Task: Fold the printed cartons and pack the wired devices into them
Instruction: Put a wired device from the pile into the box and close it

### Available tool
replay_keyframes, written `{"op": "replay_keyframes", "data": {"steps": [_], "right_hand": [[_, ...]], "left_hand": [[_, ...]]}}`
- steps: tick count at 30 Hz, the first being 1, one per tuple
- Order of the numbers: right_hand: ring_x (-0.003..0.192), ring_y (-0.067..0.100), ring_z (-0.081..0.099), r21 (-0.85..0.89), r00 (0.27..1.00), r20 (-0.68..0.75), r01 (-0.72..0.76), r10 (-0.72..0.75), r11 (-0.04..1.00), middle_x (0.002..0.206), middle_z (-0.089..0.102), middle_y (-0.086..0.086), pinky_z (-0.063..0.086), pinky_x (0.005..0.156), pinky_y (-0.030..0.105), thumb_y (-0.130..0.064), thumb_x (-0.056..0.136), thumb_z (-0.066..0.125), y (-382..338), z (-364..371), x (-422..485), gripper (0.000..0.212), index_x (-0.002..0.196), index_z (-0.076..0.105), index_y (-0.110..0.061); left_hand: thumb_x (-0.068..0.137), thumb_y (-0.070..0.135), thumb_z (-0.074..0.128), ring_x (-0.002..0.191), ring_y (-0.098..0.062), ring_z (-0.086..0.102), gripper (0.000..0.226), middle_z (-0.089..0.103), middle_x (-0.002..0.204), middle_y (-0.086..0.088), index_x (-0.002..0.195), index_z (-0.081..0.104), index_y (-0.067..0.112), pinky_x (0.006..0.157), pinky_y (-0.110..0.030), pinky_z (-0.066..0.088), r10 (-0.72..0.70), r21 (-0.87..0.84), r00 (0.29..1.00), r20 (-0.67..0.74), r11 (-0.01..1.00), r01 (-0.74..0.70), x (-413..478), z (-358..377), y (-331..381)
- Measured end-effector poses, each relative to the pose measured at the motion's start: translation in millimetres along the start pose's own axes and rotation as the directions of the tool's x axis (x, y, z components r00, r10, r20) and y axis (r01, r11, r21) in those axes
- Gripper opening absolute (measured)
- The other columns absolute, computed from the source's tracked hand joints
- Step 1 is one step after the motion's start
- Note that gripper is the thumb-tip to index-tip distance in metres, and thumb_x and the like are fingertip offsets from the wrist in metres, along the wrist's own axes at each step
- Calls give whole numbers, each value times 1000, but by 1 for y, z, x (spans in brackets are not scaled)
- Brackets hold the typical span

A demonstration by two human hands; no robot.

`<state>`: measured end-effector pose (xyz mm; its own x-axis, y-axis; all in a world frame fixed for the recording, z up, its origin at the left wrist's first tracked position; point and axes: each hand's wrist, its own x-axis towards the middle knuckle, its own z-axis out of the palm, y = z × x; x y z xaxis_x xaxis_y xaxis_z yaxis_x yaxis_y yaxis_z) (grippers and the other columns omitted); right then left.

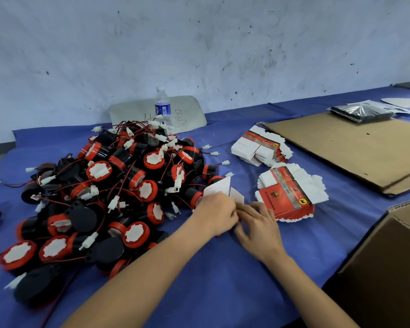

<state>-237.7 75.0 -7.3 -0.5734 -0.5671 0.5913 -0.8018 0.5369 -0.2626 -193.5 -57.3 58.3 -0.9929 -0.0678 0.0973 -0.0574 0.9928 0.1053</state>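
Blue-clothed desk (223, 280) under a scuffed wall (199, 43). Just right of the heap of wired devices (118, 185), gripping one carton (219, 187) with left hand (217, 213) and right hand (258, 226), both curled on its white flaps, seemingly to crease them. Further right, flat cartons (287, 197) stacked within reach.

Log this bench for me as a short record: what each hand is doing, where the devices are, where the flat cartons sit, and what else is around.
left hand: grips a carton, white flaps sticking up
right hand: pinches the same carton
devices: wired devices heaped left of the hands
flat cartons: near stack and far stack, right of the heap
other: water bottle, cardboard sheet, cardboard box
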Motion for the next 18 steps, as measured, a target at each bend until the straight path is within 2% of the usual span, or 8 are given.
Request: {"op": "replay_keyframes", "data": {"steps": [2, 4, 7, 9, 10, 12, 15, 18], "right_hand": [[104, 27, 57, 29, 996, 87, -21, 18, 999, 112, 69, -11, 47, 79, 39, -30, 78, 47, -1, -1, -1, 35, 97, 74, -19], [112, 23, 46, 24, 995, 93, -28, 26, 999, 119, 65, -7, 49, 81, 43, -22, 77, 62, -1, -3, 1, 23, 97, 74, -20], [130, 27, 30, -14, 989, 131, -62, 63, 998, 148, 43, 3, 44, 94, 49, -14, 76, 70, 0, -2, 5, 28, 103, 74, -23], [142, 29, 17, -10, 971, 216, -104, 103, 995, 160, 14, -1, 31, 105, 44, -18, 83, 62, 2, 0, 10, 32, 113, 69, -28], [144, 27, 16, 2, 958, 263, -122, 117, 993, 161, 8, -4, 29, 108, 40, -19, 85, 58, 3, 2, 13, 34, 116, 67, -28], [141, 22, 26, 54, 932, 341, -147, 120, 988, 160, 17, -8, 33, 108, 34, -16, 85, 53, 0, 5, 15, 41, 124, 64, -26], [135, 14, 41, 210, 939, 332, -171, 95, 963, 155, 31, -11, 40, 104, 27, -5, 84, 51, -4, 7, 14, 56, 138, 52, -20], [131, 11, 46, 277, 962, 265, -138, 62, 951, 147, 44, -5, 28, 101, 4, -1, 85, 54, -4, 8, 3, 56, 140, 49, -12]], "left_hand": [[90, 12, 56, 107, -27, 58, 18, 64, 107, -10, 101, 67, 3, 89, -35, 50, 10, -129, 928, -373, 990, -63, -12, 12, -6], [83, 3, 66, 115, -25, 56, 30, 63, 117, -11, 113, 66, 2, 97, -36, 50, -64, -257, 802, -594, 960, -114, -31, 34, -2], [87, 4, 59, 142, -21, 31, 53, 44, 148, -8, 139, 48, 4, 112, -38, 37, -265, -486, 793, -548, 873, -44, -54, 63, 8], [87, 4, 52, 147, -19, 18, 58, 28, 155, -5, 144, 40, 3, 116, -33, 26, -263, -492, 809, -526, 870, -36, -59, 71, 8], [86, 3, 52, 147, -18, 16, 60, 24, 156, -5, 145, 38, 2, 117, -30, 22, -227, -466, 816, -532, 883, -58, -58, 71, 7], [84, -1, 53, 147, -19, 16, 64, 21, 156, -7, 146, 34, 2, 116, -27, 22, -150, -424, 843, -517, 900, -100, -54, 69, 5], [83, -3, 54, 145, -27, 20, 65, 27, 154, -14, 145, 34, -2, 117, -39, 26, -32, -342, 897, -441, 930, -135, -47, 71, 0], [77, -1, 59, 138, -33, 37, 63, 42, 146, -19, 138, 45, -5, 111, -52, 33, 20, -261, 909, -417, 955, -141, -43, 76, -4]]}}
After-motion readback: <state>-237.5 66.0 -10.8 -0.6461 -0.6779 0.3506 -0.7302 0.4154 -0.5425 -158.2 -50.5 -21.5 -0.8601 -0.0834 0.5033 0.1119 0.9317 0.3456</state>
